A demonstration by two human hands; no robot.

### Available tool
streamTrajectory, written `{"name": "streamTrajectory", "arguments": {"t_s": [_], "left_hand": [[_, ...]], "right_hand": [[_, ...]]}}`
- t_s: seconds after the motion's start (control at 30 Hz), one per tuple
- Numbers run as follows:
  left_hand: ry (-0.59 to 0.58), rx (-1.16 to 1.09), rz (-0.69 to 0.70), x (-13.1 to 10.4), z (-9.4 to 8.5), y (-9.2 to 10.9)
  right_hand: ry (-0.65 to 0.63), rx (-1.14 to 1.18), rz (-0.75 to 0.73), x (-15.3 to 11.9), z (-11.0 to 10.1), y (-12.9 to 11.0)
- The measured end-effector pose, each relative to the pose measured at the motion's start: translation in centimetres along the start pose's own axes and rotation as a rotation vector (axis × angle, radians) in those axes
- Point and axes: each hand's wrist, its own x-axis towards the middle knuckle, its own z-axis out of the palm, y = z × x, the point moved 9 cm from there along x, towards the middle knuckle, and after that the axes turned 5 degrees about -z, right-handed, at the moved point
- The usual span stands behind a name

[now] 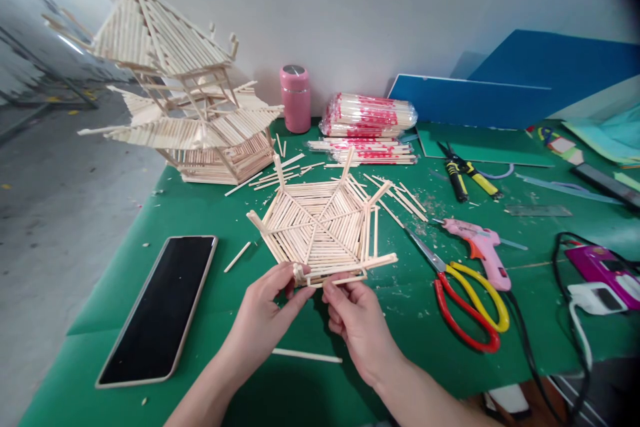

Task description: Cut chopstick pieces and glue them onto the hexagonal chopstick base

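A six-sided roof panel [300, 230] built of thin wooden sticks sits in front of me, with short stick posts jutting out at its corners. My left hand [265, 310] is closed on its near-left corner, thumb and fingers pinching the stick ends there. Along the near edge runs a thin wooden stick [345, 280], pinched between the thumb and fingers of my right hand [363, 327]. Whether that stick is fixed to the panel cannot be made out. Below my hands a loose stick [307, 355] lies on the green table cover [210, 213].
A tall stick pagoda model [200, 127] stands back left, near a pink flask [296, 100] and wrapped stick bundles [370, 117]. At right lie scissors [445, 273], a pink glue gun [477, 247] with a cord, and cutters [463, 173]. A phone [160, 307] lies left.
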Motion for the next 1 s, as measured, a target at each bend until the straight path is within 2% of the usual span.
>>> {"name": "streamTrajectory", "arguments": {"t_s": [0.6,0.7,0.77,0.83,0.93,1.0], "left_hand": [[-0.013,0.026,-0.004,-0.1,0.0,0.0],[-0.053,0.059,-0.008,-0.3,0.2,-0.3],[-0.081,0.089,-0.013,-0.4,0.3,-0.5],[-0.105,0.122,-0.019,-0.4,0.4,-0.7],[-0.126,0.159,-0.02,-0.3,0.6,-0.7],[-0.114,0.167,-0.012,-0.1,0.5,-0.6]], "right_hand": [[-0.033,-0.037,-0.015,-0.2,0.1,-0.1],[-0.064,-0.075,-0.021,-1.1,-0.7,-0.5],[-0.064,-0.11,-0.043,-1.6,-2.1,-1.4],[-0.057,-0.24,-0.106,-1.9,-4.0,-3.2],[-0.094,-0.881,-0.282,-2.0,-6.1,-7.1],[-0.074,-1.329,-0.35,-1.7,-7.0,-9.1]]}}
